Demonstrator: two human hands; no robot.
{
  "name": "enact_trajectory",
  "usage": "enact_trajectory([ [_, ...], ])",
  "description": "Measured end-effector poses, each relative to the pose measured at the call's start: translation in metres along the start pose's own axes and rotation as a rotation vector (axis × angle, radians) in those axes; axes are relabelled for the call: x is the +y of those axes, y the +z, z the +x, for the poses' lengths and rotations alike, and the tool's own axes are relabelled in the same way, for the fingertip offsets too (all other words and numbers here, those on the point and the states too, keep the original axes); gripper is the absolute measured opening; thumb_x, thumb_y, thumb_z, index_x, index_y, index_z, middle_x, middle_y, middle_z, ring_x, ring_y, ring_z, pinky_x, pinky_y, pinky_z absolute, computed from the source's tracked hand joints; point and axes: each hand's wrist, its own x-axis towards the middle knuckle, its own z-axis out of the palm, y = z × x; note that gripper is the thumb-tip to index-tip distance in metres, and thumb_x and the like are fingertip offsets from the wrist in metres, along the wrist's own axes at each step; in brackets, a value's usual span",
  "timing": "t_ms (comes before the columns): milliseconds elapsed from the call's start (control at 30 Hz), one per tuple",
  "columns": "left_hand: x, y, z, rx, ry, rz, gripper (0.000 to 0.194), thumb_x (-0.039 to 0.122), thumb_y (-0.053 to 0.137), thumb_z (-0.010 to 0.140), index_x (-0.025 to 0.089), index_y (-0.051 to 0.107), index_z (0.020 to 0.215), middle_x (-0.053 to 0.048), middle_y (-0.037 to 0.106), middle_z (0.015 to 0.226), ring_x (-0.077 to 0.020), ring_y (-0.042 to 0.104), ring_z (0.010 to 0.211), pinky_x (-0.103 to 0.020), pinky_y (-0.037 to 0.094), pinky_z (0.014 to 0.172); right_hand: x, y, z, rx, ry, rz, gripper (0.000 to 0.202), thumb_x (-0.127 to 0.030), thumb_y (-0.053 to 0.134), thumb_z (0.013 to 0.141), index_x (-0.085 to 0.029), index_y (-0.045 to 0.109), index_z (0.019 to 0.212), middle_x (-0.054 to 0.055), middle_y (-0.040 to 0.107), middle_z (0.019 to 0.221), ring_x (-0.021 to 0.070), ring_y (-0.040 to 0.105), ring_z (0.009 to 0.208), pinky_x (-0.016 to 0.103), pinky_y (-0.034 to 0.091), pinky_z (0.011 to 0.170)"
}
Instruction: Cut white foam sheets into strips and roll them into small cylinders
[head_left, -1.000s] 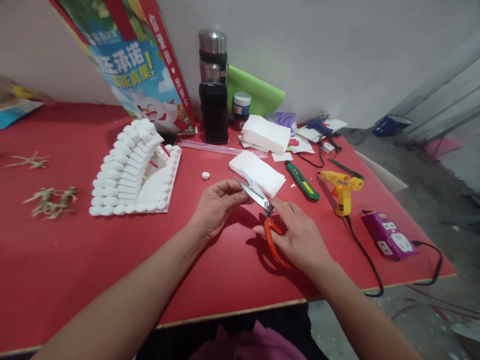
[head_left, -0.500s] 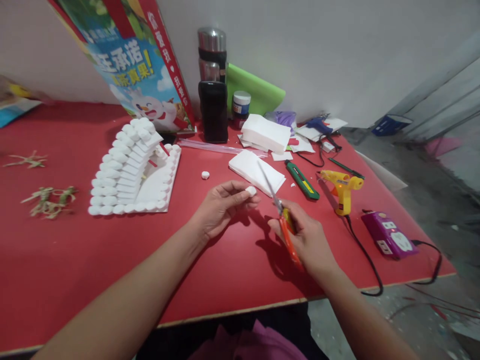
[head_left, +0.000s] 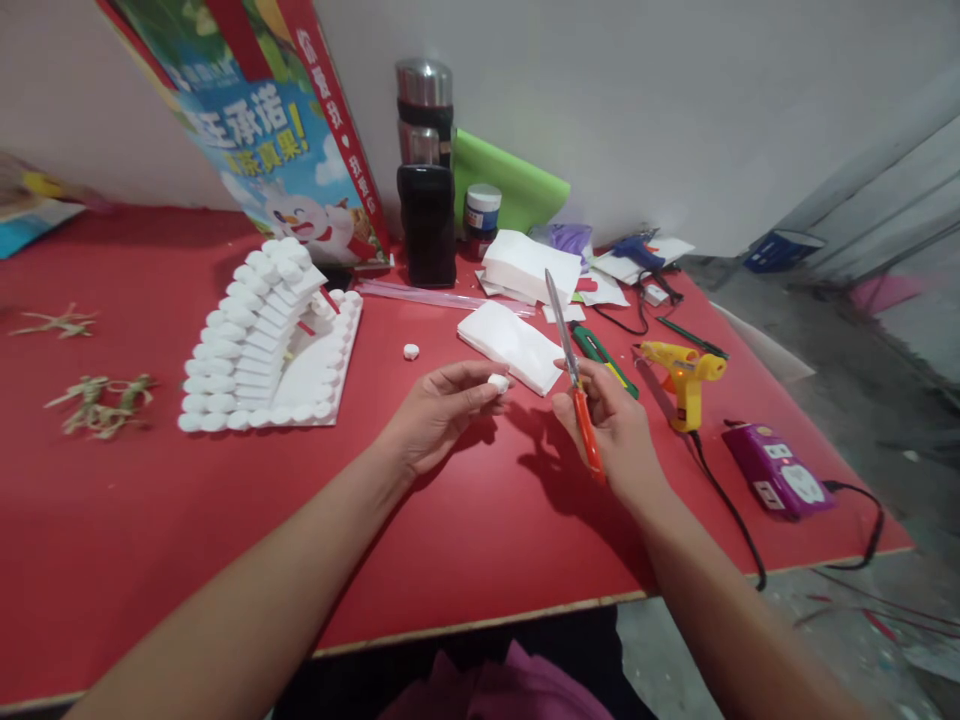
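Observation:
My left hand (head_left: 450,412) pinches a small white rounded piece (head_left: 497,383) between thumb and fingertips; its material I cannot make out. Scissors (head_left: 574,370) with red-orange handles are in my right hand (head_left: 611,425), blades pointing up and away, apart from the white piece. A folded white paper stack (head_left: 514,345) lies just beyond both hands. Another small white lump (head_left: 411,351) rests on the red table (head_left: 450,560). To the left stands a white stair-shaped model (head_left: 266,345) edged with rows of rounded white pieces.
Right of my hands are a green utility knife (head_left: 604,358), a yellow glue gun (head_left: 681,375) with a trailing cord and a purple power box (head_left: 780,468). A phone (head_left: 427,225), a steel flask (head_left: 424,85) and a jar (head_left: 481,215) stand behind. Straw figures (head_left: 105,403) lie left.
My right hand has turned the scissors more upright and shifted them slightly right, away from the white piece. My left hand stays almost in place, still pinching that piece.

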Motion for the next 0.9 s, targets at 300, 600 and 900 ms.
enact_trajectory([
  [300,-0.0026,0.0010,-0.0005,0.061,0.021,0.110,0.026,0.022,0.095,0.069,0.015,0.078,0.088,-0.007,0.080,0.081,-0.0224,0.080,0.082,-0.034,0.062,0.083,0.0087,-0.0055,-0.0082,-0.046,-0.167,-0.109,0.047,-0.040,0.073,0.090,-0.024,0.056,0.131,0.000,0.057,0.091,0.0171,0.054,0.074,0.032,0.050,0.072],
  [600,-0.0009,0.0011,0.0021,0.131,0.184,0.136,0.027,0.019,0.095,0.065,0.018,0.082,0.088,-0.005,0.080,0.090,-0.0146,0.074,0.081,-0.025,0.058,0.080,0.0062,-0.0028,-0.0037,-0.141,-0.319,-0.241,0.047,-0.043,0.075,0.091,-0.023,0.058,0.130,0.008,0.066,0.104,0.0254,0.063,0.094,0.040,0.053,0.085],
  [900,-0.0017,0.0043,-0.0014,0.145,0.195,0.149,0.027,0.022,0.097,0.063,0.019,0.080,0.084,-0.001,0.077,0.080,-0.0115,0.070,0.071,-0.021,0.057,0.068,0.0098,0.0026,-0.0049,-0.151,-0.329,-0.290,0.052,-0.052,0.073,0.092,-0.021,0.060,0.131,0.010,0.067,0.102,0.0277,0.065,0.091,0.041,0.053,0.080],
])
